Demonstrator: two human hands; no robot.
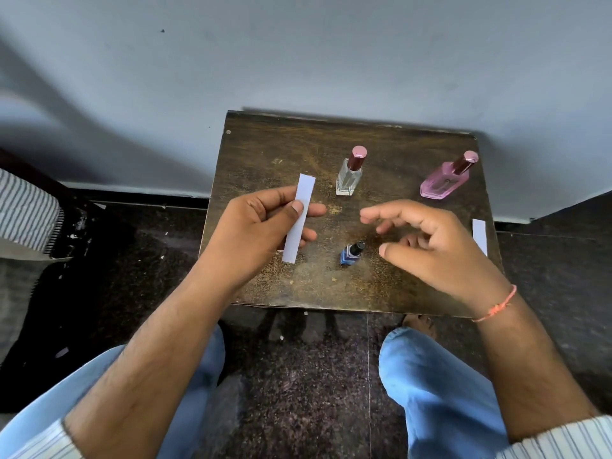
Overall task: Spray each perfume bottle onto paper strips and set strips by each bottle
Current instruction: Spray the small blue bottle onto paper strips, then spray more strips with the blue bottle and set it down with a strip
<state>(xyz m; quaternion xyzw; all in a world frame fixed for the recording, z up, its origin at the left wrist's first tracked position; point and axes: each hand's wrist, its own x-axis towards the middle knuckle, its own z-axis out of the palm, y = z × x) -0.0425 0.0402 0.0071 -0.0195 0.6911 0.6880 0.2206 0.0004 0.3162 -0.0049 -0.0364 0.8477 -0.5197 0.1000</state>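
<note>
My left hand (261, 226) pinches a white paper strip (299, 217) between thumb and fingers, holding it upright over the left part of the small wooden table (381, 286). My right hand (430, 240) hovers with loosely spread fingers, holding nothing, just right of a small blue bottle (350, 254) with a black cap. A clear bottle (349, 175) with a pink cap stands behind. A pink bottle (445, 182) stands at the back right. Another white strip (480, 235) lies by the table's right edge, partly behind my right hand.
The table stands against a grey wall (298, 61). Dark speckled floor (298, 392) surrounds it. My knees in blue jeans (437, 392) sit below the near edge. Striped cloth (26, 213) lies at the left.
</note>
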